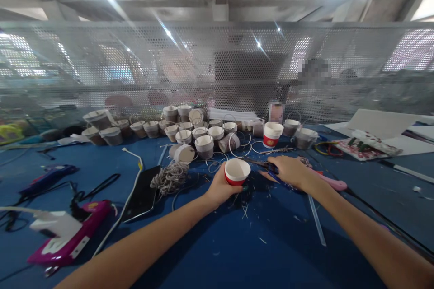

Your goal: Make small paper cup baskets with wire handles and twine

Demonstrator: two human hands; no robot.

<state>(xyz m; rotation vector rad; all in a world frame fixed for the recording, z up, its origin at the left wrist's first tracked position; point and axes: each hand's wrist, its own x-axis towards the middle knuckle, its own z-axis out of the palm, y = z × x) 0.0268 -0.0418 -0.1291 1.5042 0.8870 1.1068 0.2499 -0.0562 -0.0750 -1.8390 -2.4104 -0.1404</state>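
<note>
A red-and-white paper cup (237, 171) stands upright in my left hand (218, 188), fingers wrapped round its side and its mouth turned up. My right hand (288, 170) is closed on the dark handles of a pair of scissors (259, 162). The blades point left, close to the cup's rim; whether they touch it I cannot tell. Behind the cup, several small grey-brown wrapped pails (204, 146) with thin handles are grouped on the blue table (224, 244). A stack of similar paper cups (273, 136) rises beyond the scissors.
Left of my left hand lie a bundle of grey cord (170, 177) and a black phone (142, 194). A magenta power strip (73, 239) with cables is at the front left. On the right are a pink-handled tool (334, 184) and a clear stick (317, 221). A perforated metal screen (190, 63) closes the back.
</note>
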